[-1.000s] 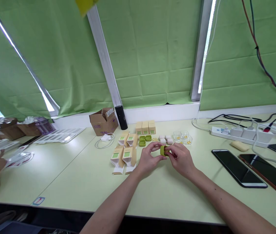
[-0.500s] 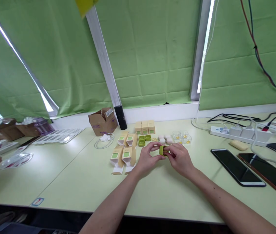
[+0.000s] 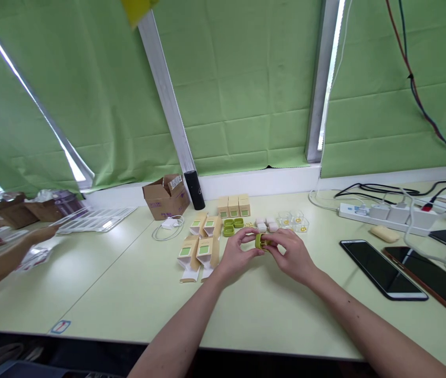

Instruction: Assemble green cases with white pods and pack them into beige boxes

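My left hand (image 3: 236,256) holds a small olive-green square case (image 3: 258,241) on its side, thumb below and fingers above, just over the table. My right hand (image 3: 291,254) is closed at the case's open side, its fingertips on the rim and partly inside. Something yellow-green shows in the opening, partly covered by those fingers. Behind my hands lie more green cases (image 3: 228,231), small yellow pieces (image 3: 248,224), pale pinkish-white blocks (image 3: 272,227) and clear cups with yellow centres (image 3: 301,226). Open card boxes (image 3: 207,252) with green labels lie left of my hands.
Closed card boxes (image 3: 234,206), a brown carton (image 3: 166,197) and a black cylinder (image 3: 194,190) stand at the back. Phones (image 3: 382,269) and a power strip (image 3: 388,218) with cables lie right. Another person's arm (image 3: 8,260) reaches in from the left.
The green case has shifted slightly left and turned a little, and more yellow-green shows in its opening. At the far left, the other person's arm has reached further over the table.
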`<state>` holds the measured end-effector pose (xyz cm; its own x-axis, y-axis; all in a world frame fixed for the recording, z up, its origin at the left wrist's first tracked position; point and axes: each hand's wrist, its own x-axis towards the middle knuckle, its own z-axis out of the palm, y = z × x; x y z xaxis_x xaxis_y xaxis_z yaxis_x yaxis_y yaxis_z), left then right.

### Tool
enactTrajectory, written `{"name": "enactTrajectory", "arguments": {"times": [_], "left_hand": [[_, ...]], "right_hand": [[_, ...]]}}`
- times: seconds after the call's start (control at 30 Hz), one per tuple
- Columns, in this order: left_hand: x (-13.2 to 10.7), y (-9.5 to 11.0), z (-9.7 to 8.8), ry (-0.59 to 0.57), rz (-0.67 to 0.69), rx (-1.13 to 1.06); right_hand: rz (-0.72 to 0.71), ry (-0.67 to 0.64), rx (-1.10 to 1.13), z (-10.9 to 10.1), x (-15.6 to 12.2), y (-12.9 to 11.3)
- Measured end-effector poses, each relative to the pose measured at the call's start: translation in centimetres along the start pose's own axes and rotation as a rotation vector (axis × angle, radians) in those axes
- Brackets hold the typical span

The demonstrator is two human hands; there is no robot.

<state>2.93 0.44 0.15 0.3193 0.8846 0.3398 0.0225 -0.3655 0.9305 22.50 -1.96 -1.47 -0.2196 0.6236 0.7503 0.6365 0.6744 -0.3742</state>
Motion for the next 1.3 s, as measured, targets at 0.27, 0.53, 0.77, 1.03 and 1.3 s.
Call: {"name": "enactTrajectory", "arguments": {"times": [0.27,0.53,0.77,1.03,1.3], "left_hand": [[0.5,0.0,-0.8,0.126,-0.045,0.013],[0.1,-0.6,-0.3,0.089,0.141,0.170],[0.0,-0.8,-0.2,0.086,0.199,0.199],[0.2,-1.1,-0.3,0.095,0.187,0.257],[0.1,-1.6,0.2,0.099,0.144,0.289]], "right_hand": [[0.091,0.056,0.110,-0.6,0.2,-0.4],[0.019,-0.049,0.058,0.3,-0.3,-0.9],[0.086,-0.045,0.165,0.4,-0.2,-0.8],[0.133,0.060,0.231,0.5,0.0,-0.8],[0.134,0.052,0.258,1.0,-0.2,-0.6]]}}
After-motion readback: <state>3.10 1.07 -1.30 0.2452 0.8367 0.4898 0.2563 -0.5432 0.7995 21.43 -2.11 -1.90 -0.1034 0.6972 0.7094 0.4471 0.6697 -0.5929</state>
